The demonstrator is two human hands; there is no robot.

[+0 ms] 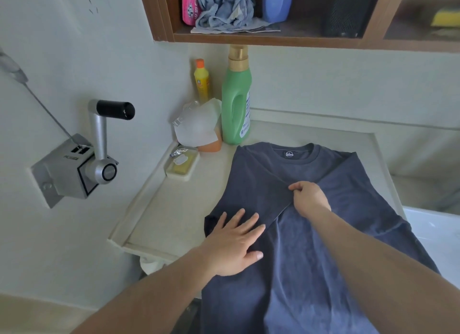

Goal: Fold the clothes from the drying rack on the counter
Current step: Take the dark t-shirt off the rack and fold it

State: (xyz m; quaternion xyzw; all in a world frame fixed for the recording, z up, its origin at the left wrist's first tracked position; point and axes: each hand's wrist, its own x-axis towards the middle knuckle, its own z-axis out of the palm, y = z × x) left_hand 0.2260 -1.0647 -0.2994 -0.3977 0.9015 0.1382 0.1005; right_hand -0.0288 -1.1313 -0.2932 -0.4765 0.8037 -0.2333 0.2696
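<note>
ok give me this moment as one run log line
step: folding t-shirt on counter | left hand: flat, pressing folded side | right hand: pinching fabric at fold | bottles at back untouched

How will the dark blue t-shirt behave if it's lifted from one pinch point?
Probably floppy: the t-shirt creases where the right hand pinches it, so it would likely drape. Likely light, being thin fabric. It may slide on the counter; the left hand presses flat on the folded sleeve.
</note>
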